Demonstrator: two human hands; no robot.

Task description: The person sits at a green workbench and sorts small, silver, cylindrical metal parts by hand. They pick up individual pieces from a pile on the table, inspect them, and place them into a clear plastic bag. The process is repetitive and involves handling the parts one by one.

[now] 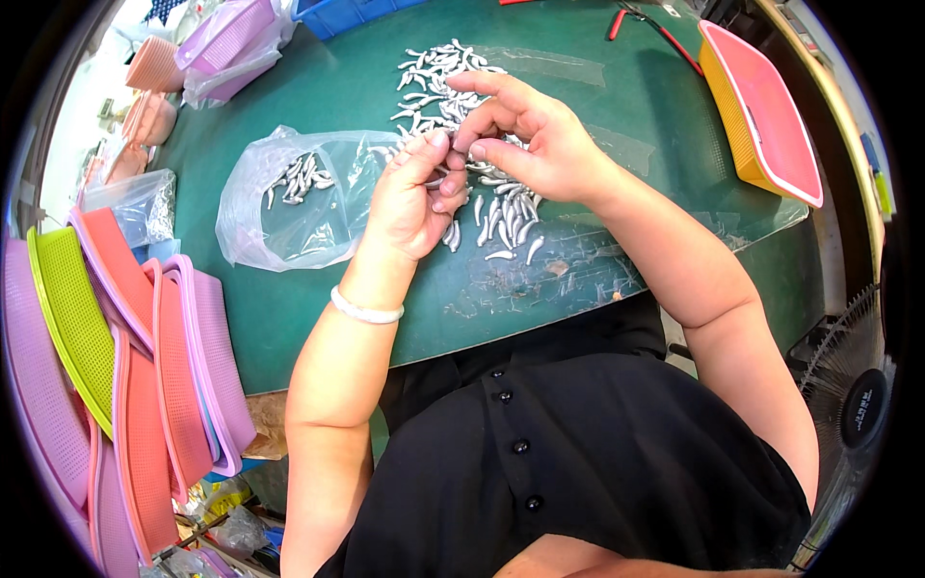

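silvery pieces (445, 65) lie scattered near left hand (412, 200) and right hand (547, 144).

Left hand (414, 202) and right hand (544, 140) are close together above small silvery pieces (507, 217).

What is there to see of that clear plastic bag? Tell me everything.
The clear bag looks like thin, crinkled plastic, spread loosely on the green table, left of the pile of silvery pieces. A small cluster of similar pieces shows within its outline. Its right end reaches toward the left hand; whether they touch is unclear.
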